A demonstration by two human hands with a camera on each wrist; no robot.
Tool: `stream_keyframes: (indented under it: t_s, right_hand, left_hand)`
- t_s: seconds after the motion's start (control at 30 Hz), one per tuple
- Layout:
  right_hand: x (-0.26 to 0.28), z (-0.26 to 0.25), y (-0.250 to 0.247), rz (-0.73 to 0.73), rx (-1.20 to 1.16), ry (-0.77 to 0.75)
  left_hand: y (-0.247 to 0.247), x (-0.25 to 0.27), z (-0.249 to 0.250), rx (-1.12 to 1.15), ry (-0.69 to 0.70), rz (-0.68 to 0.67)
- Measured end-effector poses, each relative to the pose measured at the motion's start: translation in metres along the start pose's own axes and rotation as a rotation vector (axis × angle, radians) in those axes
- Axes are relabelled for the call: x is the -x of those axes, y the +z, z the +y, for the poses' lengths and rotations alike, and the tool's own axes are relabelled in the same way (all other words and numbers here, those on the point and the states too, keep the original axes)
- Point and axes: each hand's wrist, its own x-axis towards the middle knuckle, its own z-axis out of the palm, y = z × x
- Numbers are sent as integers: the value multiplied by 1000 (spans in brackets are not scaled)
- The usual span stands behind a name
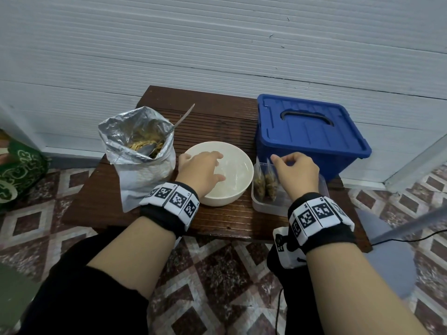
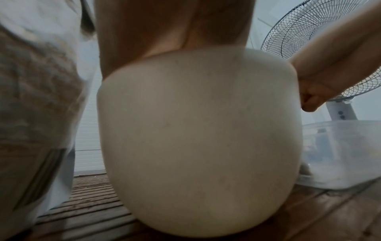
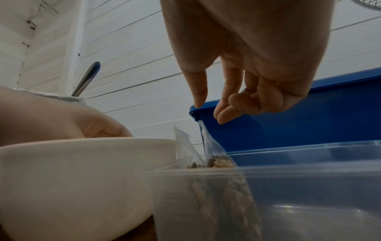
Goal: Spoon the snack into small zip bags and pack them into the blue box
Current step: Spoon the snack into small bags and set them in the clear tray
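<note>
An open foil snack bag (image 1: 137, 151) stands at the table's left with a metal spoon (image 1: 183, 117) stuck in it. My left hand (image 1: 210, 165) reaches into the white bowl (image 1: 239, 189), fingers spread and relaxed; what they touch is hidden. Two filled small zip bags (image 1: 266, 183) stand upright in a clear plastic container (image 1: 266, 206). My right hand (image 3: 208, 110) hovers just above the nearer zip bag (image 3: 212, 146), thumb and fingers apart, holding nothing. The blue box (image 1: 309, 131) sits behind the container with its lid on.
A low dark wooden table (image 1: 217, 226) carries everything, with a white panelled wall behind it. A standing fan (image 2: 309, 32) is off to the right, its cable on the patterned floor tiles. My knees are under the table's front edge.
</note>
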Motion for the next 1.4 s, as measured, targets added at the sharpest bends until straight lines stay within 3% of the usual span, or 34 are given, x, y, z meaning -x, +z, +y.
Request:
stream_keyframes:
  t_s: [0.27,0.4,0.63,0.77,0.9,1.03,1.13,1.23,1.3,1.4]
  right_hand:
    - [4,-3,0,35,10,-100]
    - [10,-10,1,-28,-47,-194]
    - [23,-21,3,-334,-267,-309]
    - [20,-20,2,-341,-329,-284]
    - [16,-18,-2,-317,-430,-205]
    - [14,-15,-2,-304,-420,-185]
    - [14,-14,0,-313,-340,-194]
    - [16,-16,1,-338,-295,-210]
    - [17,-17,1,-376,-282,-230]
    - [19,-18,-1,-436,-266,-254]
  left_hand:
    - [-4,0,-4,112,49,220]
    - [-14,5,5,446,135,303]
    - [-34,15,29,1035,0,344]
    - [-33,15,27,1164,-131,343]
    - [-36,16,23,1210,-154,307]
    - [-32,17,23,1025,-149,293]
    - [-29,19,18,649,136,328]
    - [-31,22,17,177,429,235]
    - [-30,22,14,44,509,197]
    - [-26,21,12,47,537,208]
